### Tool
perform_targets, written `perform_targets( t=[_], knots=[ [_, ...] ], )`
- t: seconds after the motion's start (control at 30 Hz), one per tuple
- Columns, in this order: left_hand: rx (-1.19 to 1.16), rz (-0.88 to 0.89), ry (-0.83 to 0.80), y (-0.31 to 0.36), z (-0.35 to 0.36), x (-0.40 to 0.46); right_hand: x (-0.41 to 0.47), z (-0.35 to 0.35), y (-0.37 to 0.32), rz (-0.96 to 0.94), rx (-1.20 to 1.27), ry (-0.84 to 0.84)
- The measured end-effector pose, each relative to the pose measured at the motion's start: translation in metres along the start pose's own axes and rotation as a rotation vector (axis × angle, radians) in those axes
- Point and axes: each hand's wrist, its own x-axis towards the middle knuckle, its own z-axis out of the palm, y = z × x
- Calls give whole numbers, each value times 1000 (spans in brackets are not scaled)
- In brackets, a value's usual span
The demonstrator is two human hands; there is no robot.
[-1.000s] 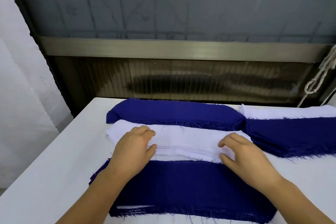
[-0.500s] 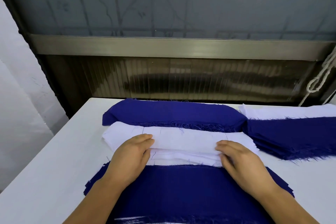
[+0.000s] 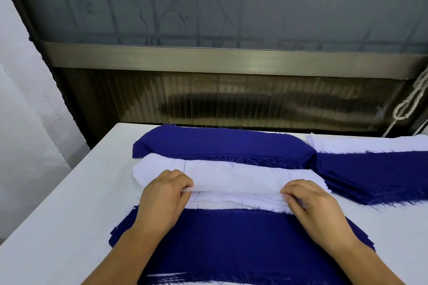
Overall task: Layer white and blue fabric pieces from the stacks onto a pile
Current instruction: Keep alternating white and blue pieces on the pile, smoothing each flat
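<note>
While both forearms reached forward over the blue pile at the near edge of the white table, the left hand and right hand each curled their fingers and pinched the near edge of the top white piece, lifting it slightly off the white stack between them. Just behind that stack lay a folded blue stack. To the right sat another blue stack with white cloth behind it. A knotted rope hung at the far right before the dark wall panel.
</note>
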Motion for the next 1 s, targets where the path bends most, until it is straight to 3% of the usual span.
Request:
perform_targets(
  t=[0.37, 0.67, 1.0],
  knots=[
    [-92, -20, -52, -3, -10, -6, -3, -7, -4, 35, 120, 18],
    [-95, -50, -25, -2, -14, -5, -2, -7, -3, 62, 47, 66],
    [-14, 61, 229, -3, -23, -14, -14, -23, -9, -77, -13, 351]
  ],
)
